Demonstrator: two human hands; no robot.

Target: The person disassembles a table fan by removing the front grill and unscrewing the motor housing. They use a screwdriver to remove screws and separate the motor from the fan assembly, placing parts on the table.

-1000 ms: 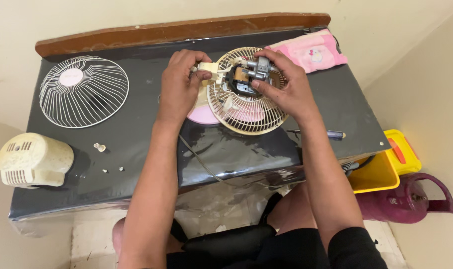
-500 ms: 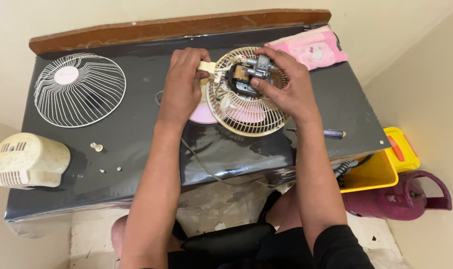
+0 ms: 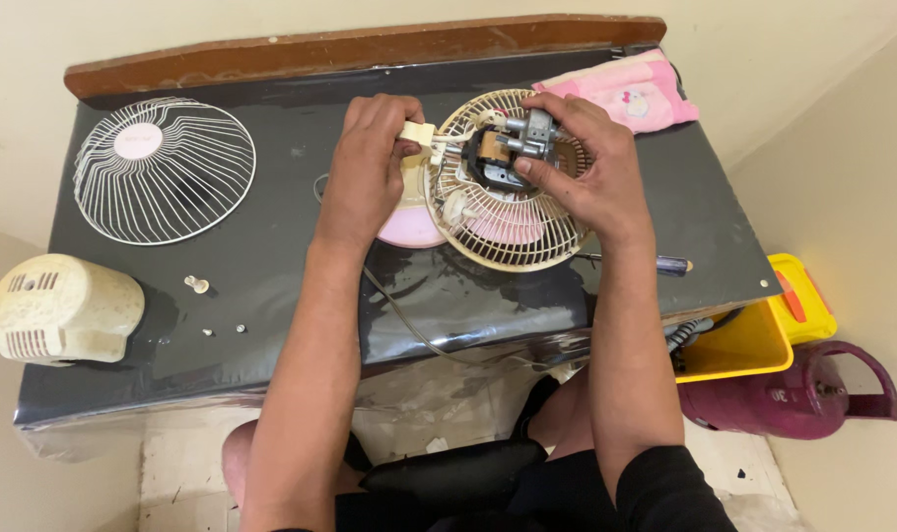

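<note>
The person's left hand pinches a small cream plastic piece at the nine o'clock edge of the rear fan guard, fingers closed on it, while the right hand is clamped around the exposed fan motor that sits in the middle of that guard, thumb pressing its front face. The guard lies on the black table, over a pink disc that shows at its seven o'clock side. A thin cable runs from the motor off the table's near edge; a tug on the motor could probably strain the wire where it enters the housing, and the cream piece looks likely to snap if levered sideways. Small screws lie loose at eight o'clock of the guard, near the cream motor cover, and an elbow sweep could scatter them off the glossy top. A screwdriver rests at four o'clock under the right wrist and might roll. The white front grille lies well apart at nine o'clock, and a pink cloth at two o'clock.
</note>
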